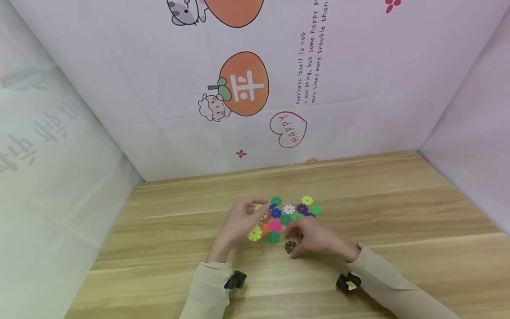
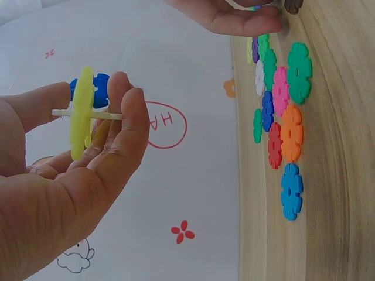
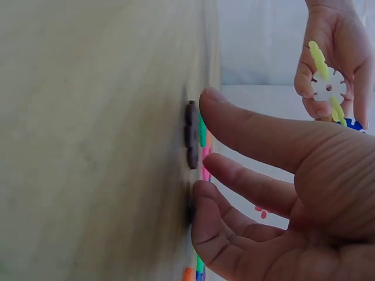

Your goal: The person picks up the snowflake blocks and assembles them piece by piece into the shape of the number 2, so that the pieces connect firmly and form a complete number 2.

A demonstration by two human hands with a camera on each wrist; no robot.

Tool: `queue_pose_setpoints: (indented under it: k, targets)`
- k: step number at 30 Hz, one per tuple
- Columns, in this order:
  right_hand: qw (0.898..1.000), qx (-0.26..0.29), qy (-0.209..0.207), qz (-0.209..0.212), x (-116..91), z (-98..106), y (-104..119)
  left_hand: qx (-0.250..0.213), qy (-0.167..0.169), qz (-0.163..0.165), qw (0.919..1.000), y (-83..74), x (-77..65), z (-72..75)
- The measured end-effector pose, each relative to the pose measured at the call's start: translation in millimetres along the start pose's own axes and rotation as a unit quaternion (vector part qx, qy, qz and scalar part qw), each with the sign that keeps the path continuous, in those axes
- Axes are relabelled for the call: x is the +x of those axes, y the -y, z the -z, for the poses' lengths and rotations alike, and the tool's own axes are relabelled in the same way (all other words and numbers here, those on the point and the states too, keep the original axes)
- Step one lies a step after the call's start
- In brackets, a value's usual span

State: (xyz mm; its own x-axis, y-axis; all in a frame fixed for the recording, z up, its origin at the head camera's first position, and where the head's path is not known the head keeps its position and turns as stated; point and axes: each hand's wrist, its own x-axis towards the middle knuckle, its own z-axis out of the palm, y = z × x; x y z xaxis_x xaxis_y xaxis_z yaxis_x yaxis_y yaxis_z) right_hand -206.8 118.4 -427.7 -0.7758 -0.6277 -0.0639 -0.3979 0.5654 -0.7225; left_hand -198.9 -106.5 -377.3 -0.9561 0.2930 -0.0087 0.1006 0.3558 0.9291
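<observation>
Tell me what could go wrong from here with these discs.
The brown disc lies flat on the table, so it might slide when the right hand tries to pinch it.
That hand's fingers are also near the pink disc and could nudge it.
The left hand holds a yellow disc slotted with a white disc; a hard squeeze might loosen them.

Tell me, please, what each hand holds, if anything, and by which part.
The left hand holds yellow, white and blue discs between thumb and fingertips; the gripped edge is unclear. The right hand apparently holds nothing, near the brown disc.
</observation>
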Motion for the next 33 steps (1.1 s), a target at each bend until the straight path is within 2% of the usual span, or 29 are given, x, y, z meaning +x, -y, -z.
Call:
queue_pose_setpoints:
  k: [9, 19, 26, 30, 33]
  targets:
    - [0.999, -0.025, -0.017, 0.03, 0, -4, -6, 0.008, -0.004, 0.002, 1.0, 0.6, 0.7, -0.6]
    - [0.999, -0.017, -0.022, 0.024, -1, -6, -3, 0.012, -0.007, 0.008, 0.9999, 4.7, 1.2, -0.7]
    - [0.999, -0.009, -0.043, 0.022, -1, -4, 0, 0.014, -0.006, 0.012, 0.9998, 6.5, 1.8, -1.0]
    - [0.997, 0.053, -0.049, 0.029, 1, -1, 1, 0.019, -0.009, 0.012, 0.9997, 6.5, 1.6, -1.1]
    - [0.99, 0.12, -0.062, 0.036, 3, 3, 5, 0.018, -0.01, 0.012, 0.9997, 6.3, 1.5, -0.9]
